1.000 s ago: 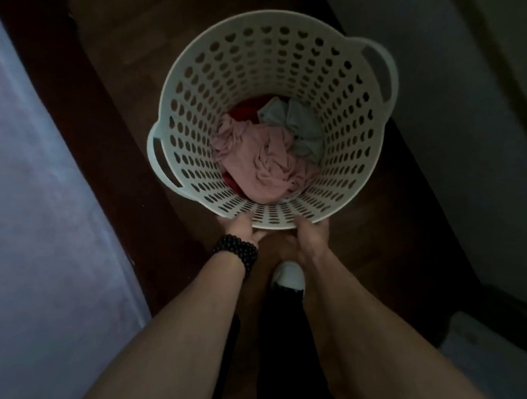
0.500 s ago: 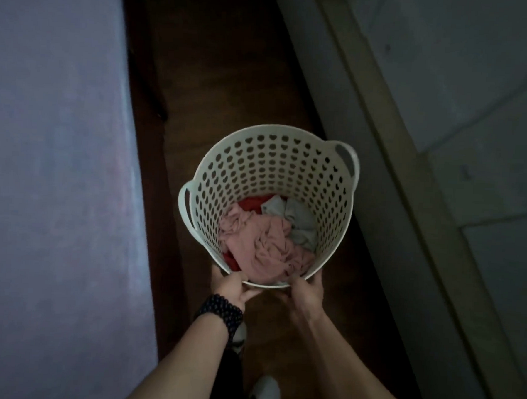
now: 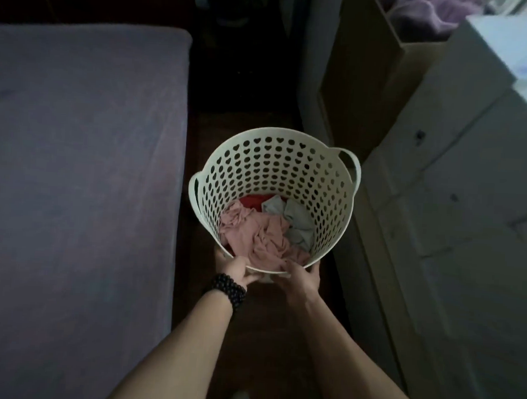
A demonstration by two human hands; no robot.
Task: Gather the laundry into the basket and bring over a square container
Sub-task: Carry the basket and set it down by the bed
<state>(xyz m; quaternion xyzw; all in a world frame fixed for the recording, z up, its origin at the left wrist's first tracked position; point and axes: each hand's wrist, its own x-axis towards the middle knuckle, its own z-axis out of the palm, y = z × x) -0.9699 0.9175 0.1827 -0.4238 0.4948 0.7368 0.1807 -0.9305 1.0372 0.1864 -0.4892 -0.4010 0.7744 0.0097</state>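
A round cream laundry basket (image 3: 276,160) with heart-shaped holes and two side handles is held up in front of me, tilted towards me. Inside lie a crumpled pink garment (image 3: 260,242), a grey-blue one (image 3: 298,219) and a bit of red cloth (image 3: 253,200). My left hand (image 3: 237,269), with a dark bead bracelet on the wrist, grips the basket's near rim from the left. My right hand (image 3: 301,277) grips the same rim from the right. No square container is identifiable in the dim room.
A bed with a purple sheet (image 3: 74,174) fills the left side. A pale chest of drawers (image 3: 453,224) stands along the right. A narrow strip of dark wood floor (image 3: 245,116) runs between them. Purple cloth (image 3: 425,9) lies at the top right.
The basket has come up off the floor in both hands. My view has swung up and forward, so the bed's end and the drawers now show.
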